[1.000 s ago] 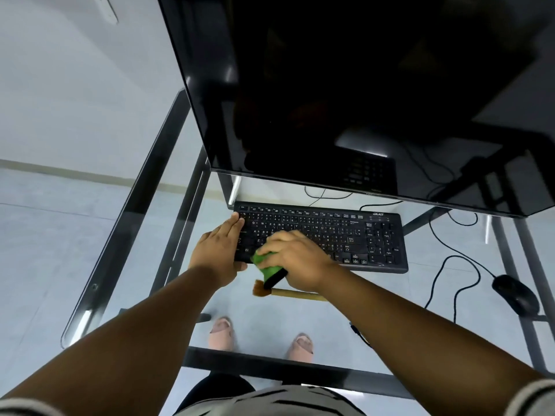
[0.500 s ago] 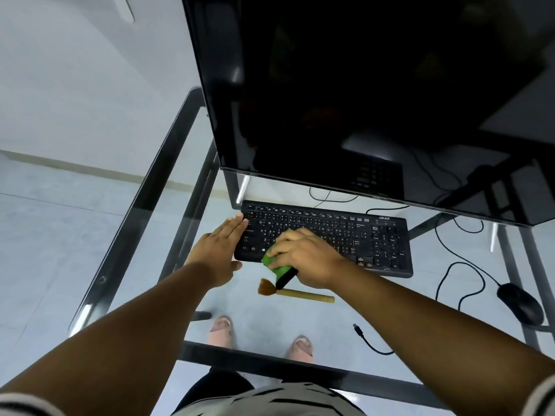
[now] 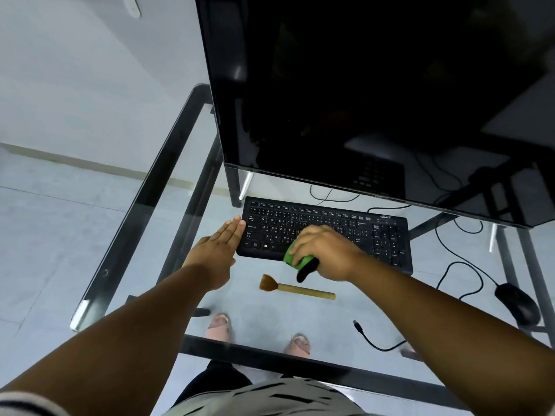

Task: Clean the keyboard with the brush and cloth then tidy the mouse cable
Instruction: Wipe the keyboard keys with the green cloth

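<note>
Since a second ago our right hand (image 3: 322,250) has slid the green cloth (image 3: 295,259) rightward along the keyboard (image 3: 384,235) front, fingers closed around it, while our left hand (image 3: 220,250) lies flat and empty against the keyboard's left edge. We judge brushing finished, since the brush (image 3: 295,288) lies on the glass table (image 3: 168,187) just before the keyboard. Wiping continues, and the mouse cable (image 3: 459,274) sprawls loose beside the mouse (image 3: 516,303), untidied.

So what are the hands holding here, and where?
Right hand grips the bunched green cloth around its middle, on the keyboard. Left hand holds nothing.
</note>
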Demonstrator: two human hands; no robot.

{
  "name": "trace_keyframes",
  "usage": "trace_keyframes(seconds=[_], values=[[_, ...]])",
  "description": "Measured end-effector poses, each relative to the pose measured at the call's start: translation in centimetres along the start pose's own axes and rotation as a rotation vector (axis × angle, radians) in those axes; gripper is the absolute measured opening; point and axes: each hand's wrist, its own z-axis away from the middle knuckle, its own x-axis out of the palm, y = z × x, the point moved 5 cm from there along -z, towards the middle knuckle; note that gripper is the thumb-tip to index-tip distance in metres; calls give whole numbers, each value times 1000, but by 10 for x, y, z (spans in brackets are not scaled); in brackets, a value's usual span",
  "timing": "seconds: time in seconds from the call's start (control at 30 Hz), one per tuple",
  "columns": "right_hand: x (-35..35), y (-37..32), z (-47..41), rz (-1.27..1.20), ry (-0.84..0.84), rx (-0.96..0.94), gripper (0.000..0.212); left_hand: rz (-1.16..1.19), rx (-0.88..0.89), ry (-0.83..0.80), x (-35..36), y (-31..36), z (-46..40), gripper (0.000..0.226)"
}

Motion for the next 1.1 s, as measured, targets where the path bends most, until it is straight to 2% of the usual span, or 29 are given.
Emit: trace_keyframes(seconds=[0.27, 0.37, 0.57, 0.67, 0.8, 0.93, 1.1], values=[[9, 7, 19, -11, 77, 3, 61, -68, -59, 36, 7, 5, 2, 79], [8, 29, 47, 4, 81, 33, 59, -70, -89, 57, 11, 7, 2, 83], [10, 69, 88, 0, 213, 109, 61, -45, -190, 107, 2, 26, 2, 88], [12, 55, 80, 42, 248, 81, 62, 58, -129, 202, -3, 52, -3, 79], [17, 48, 76, 52, 290, 29, 64, 110, 7, 238, 0, 99, -20, 68], [22, 76, 108, 27, 272, 59, 58, 62, 13, 190, 2, 131, -40, 75], [15, 109, 146, -18, 391, 137, 45, 27, -35, 119, 6, 142, -46, 80]])
